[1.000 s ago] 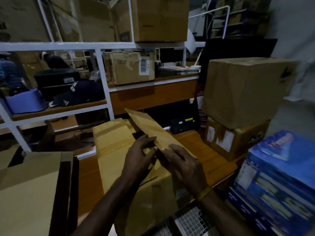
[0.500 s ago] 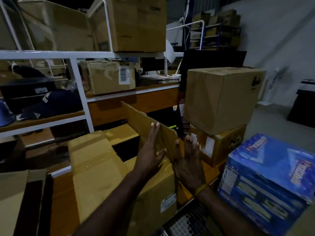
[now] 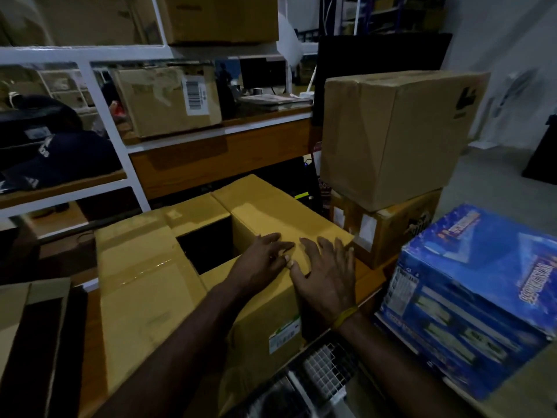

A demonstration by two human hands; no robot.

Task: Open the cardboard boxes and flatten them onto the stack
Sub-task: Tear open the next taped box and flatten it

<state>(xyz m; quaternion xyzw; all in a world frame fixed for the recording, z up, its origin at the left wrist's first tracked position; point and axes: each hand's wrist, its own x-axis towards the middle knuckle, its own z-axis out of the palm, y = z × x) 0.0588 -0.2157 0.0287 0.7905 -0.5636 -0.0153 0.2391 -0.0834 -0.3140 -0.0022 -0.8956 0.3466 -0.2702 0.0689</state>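
Note:
A yellow-brown cardboard box (image 3: 144, 291) stands on the wooden table in front of me, its top flaps spread outward and a dark opening showing in the middle. My left hand (image 3: 259, 260) and my right hand (image 3: 325, 276) lie side by side on its right flap (image 3: 271, 209), fingers straight, pressing it down flat. A white label (image 3: 284, 333) sits on the box's front side. At the lower left lies a stack of flattened cardboard (image 3: 21, 336).
A large closed brown box (image 3: 391, 134) sits on a smaller taped box (image 3: 388, 227) at the right. A blue printed carton (image 3: 470, 294) is at the near right. White-framed shelves (image 3: 99, 116) with more boxes rise behind the table. A white wire grid (image 3: 322, 369) lies below my arms.
The right flap, upright half a second ago, now lies folded outward and down under both my hands. My hands went from its raised edge to lying flat on it.

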